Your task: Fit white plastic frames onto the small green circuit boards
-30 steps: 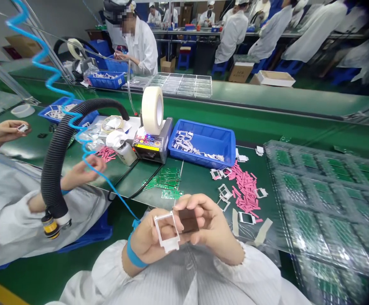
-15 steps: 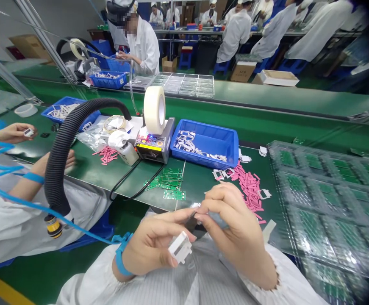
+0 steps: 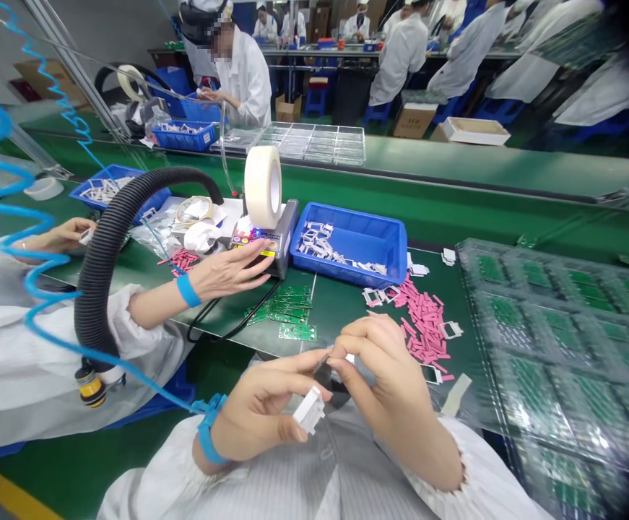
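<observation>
The white frame [image 3: 308,410] is on the wearer's side of the blue bin [image 3: 336,270], clamped in the left hand's [image 3: 257,412] fingers; beside it, the right hand's [image 3: 382,368] fingers pinch a thin dark piece [image 3: 322,361]. Pink strips [image 3: 427,328] lie by the bin's right front corner. Left of the bin, a co-worker's hand [image 3: 230,274] meets a tape machine [image 3: 287,235]. Beyond, a carton [image 3: 414,119] carries print I can't read.

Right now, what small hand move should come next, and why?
I'd probably have the right hand tilt the thin dark piece to show its face before bringing it to the white frame. The piece appears nearly edge-on in that hand's pinch, so its surface can't be checked in this view. The left hand holds the frame separately.
</observation>
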A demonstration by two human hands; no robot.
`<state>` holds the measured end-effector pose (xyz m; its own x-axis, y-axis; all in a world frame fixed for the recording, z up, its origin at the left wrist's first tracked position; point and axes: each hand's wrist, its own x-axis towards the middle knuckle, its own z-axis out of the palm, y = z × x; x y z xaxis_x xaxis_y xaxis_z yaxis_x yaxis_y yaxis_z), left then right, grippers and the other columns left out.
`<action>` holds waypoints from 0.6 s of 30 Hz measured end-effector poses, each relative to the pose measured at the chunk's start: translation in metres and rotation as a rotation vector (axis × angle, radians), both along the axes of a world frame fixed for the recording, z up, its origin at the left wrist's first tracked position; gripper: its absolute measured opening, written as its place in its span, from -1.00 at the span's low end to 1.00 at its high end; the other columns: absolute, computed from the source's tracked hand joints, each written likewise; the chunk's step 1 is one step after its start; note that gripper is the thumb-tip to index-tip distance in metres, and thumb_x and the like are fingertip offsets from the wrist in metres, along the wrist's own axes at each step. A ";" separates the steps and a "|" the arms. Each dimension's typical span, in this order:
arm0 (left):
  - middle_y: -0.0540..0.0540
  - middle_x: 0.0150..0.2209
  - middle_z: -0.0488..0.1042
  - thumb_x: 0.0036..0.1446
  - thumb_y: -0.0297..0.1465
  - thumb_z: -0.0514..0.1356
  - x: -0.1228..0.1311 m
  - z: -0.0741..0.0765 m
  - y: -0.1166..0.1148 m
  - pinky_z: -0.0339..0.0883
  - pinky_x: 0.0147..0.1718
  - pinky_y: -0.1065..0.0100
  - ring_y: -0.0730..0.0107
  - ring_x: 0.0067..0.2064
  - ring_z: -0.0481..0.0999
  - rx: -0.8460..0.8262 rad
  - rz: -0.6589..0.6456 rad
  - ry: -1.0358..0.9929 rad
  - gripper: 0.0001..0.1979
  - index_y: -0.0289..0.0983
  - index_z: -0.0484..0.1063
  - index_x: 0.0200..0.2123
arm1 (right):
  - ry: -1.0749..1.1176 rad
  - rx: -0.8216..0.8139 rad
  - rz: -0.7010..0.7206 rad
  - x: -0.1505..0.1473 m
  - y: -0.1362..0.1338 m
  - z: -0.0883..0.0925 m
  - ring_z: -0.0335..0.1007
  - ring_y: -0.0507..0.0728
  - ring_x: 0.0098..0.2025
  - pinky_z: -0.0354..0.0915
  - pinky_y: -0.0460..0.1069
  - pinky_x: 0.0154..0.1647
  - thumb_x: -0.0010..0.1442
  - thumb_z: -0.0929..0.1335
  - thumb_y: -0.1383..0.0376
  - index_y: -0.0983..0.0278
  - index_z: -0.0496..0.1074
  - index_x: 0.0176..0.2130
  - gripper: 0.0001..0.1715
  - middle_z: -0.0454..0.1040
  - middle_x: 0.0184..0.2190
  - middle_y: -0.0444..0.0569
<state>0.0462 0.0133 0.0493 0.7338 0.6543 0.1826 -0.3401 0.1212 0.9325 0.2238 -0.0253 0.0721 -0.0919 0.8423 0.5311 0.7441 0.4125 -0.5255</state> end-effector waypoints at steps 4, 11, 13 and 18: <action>-0.27 0.10 0.40 -0.11 -0.23 0.35 0.004 -0.009 -0.001 0.18 0.11 0.04 -0.05 0.10 0.38 -0.249 0.050 0.012 -0.68 -0.23 0.59 -0.25 | -0.079 -0.056 0.014 -0.002 0.003 0.001 0.18 0.11 -0.29 0.09 0.10 -0.17 0.22 0.19 0.46 0.25 0.23 -0.38 -0.83 0.33 -0.39 -0.08; -0.16 0.00 0.49 -0.04 -0.22 0.30 0.007 -0.018 0.007 0.19 0.14 0.09 0.13 0.10 0.39 -0.826 0.102 -0.234 -0.72 -0.27 0.57 -0.28 | 0.060 -0.329 0.050 0.015 -0.005 -0.030 0.20 0.08 -0.37 0.14 0.00 -0.33 0.28 0.15 0.35 0.23 0.16 -0.42 -0.79 0.28 -0.44 -0.09; -0.14 0.01 0.49 -0.04 -0.23 0.30 0.006 -0.015 0.007 0.22 0.12 0.09 0.12 0.10 0.39 -0.870 0.082 -0.255 -0.72 -0.26 0.57 -0.28 | -0.097 -0.392 -0.046 0.023 0.000 -0.058 0.21 0.10 -0.39 0.12 0.02 -0.34 0.24 0.19 0.37 0.25 0.21 -0.47 -0.77 0.30 -0.49 -0.07; -0.16 0.04 0.46 -0.03 -0.24 0.30 0.005 -0.003 -0.001 0.23 0.11 0.11 0.12 0.09 0.39 -0.825 0.020 -0.258 -0.71 -0.28 0.56 -0.26 | -0.130 -0.391 -0.131 0.035 0.006 -0.071 0.29 0.17 -0.31 0.15 0.10 -0.26 0.19 0.28 0.33 0.27 0.34 -0.36 -0.91 0.39 -0.40 -0.01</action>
